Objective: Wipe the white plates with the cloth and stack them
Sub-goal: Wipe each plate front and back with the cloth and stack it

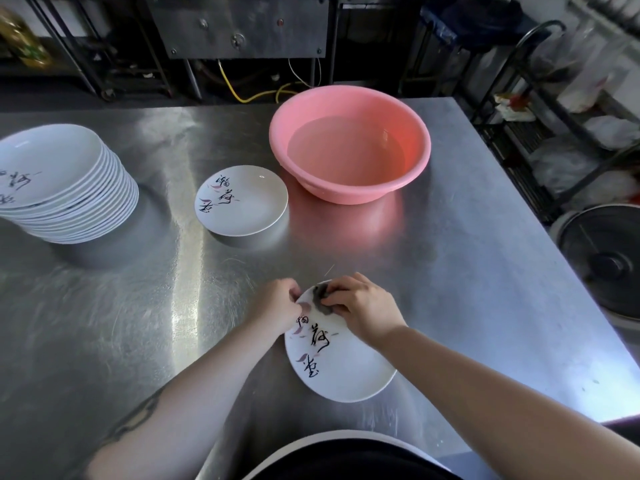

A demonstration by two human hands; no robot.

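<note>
The white plate [341, 367] you are working on lies near the front edge of the steel table [467, 271], tilted up a little at its far rim, where both your hands meet. Your left hand [278, 303] pinches that far rim with curled fingers, thumb on the upper face. Your right hand [360, 306] has its fingers curled round a small grey cloth [320, 299] and presses it onto the plate's far end, just above the painted black script (the pink leaf marks sit beside it). Further back, a single plate [241, 200] of the same pattern lies flat on the table, just beside a pink basin [349, 145] that holds water. At the left edge stands a tall stack of plates [65, 188], well apart from the single one.
</note>
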